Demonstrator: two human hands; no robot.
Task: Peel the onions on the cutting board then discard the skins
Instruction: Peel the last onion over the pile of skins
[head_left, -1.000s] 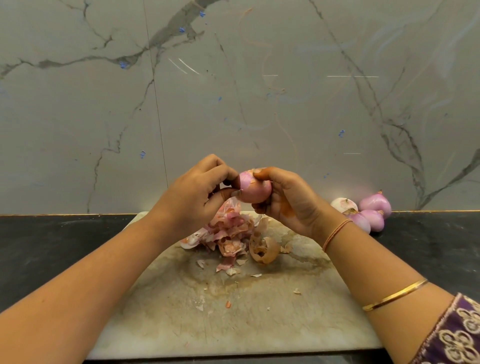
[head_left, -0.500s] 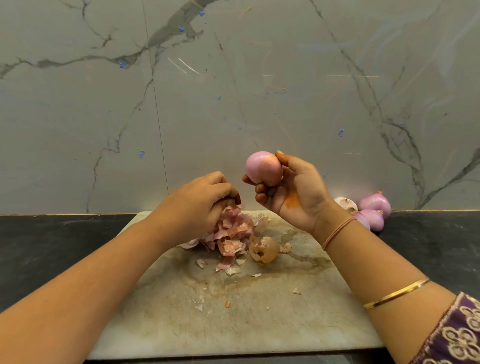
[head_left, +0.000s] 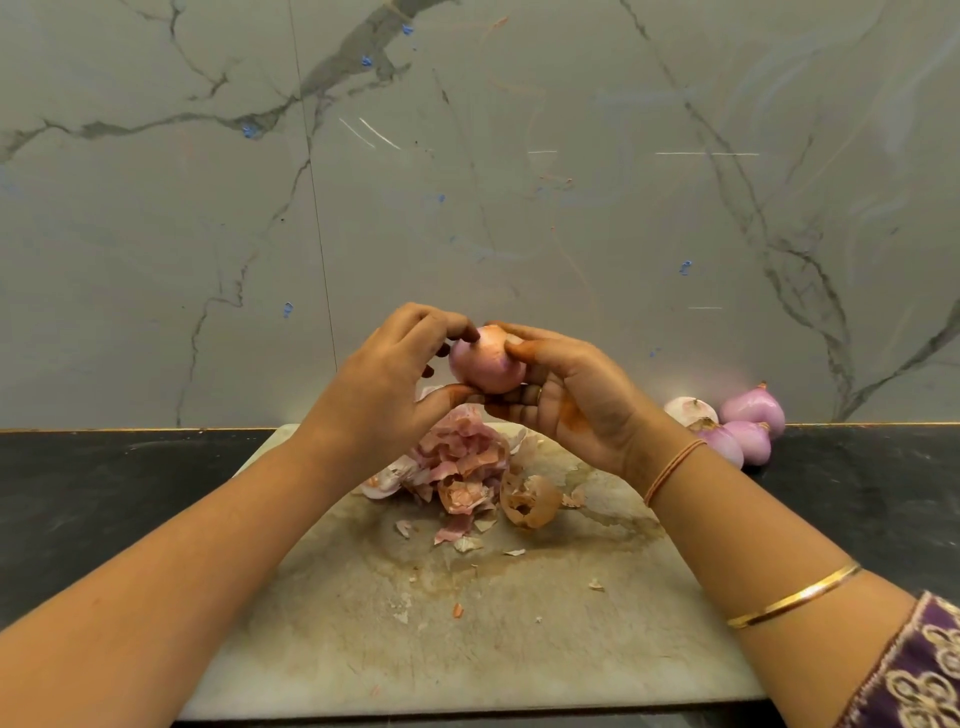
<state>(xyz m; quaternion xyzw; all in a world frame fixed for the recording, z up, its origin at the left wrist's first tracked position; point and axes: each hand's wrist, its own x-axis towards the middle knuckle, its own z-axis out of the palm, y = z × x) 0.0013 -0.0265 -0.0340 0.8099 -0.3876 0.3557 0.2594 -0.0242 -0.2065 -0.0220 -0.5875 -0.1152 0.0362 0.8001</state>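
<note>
So, head cam: one onion (head_left: 485, 361) is held up over the cutting board (head_left: 467, 649). Right hand (head_left: 566, 395) has its fingers curled round it, and the left hand (head_left: 384, 384) is pinching its side with thumb and fingertips. Skins (head_left: 462, 467) are piled at the board's 12 o'clock, with the other onions (head_left: 737, 421) off at 2 o'clock.

A pink, smooth onion (head_left: 485, 364) is held above the far edge of the stained board (head_left: 467, 649), gripped by the right hand (head_left: 576, 395) and pinched by the left hand (head_left: 379, 395). Pink-brown skins (head_left: 462, 467) lie heaped on the board's far half. Peeled onions (head_left: 737, 426) cluster just off its far right corner.
</note>
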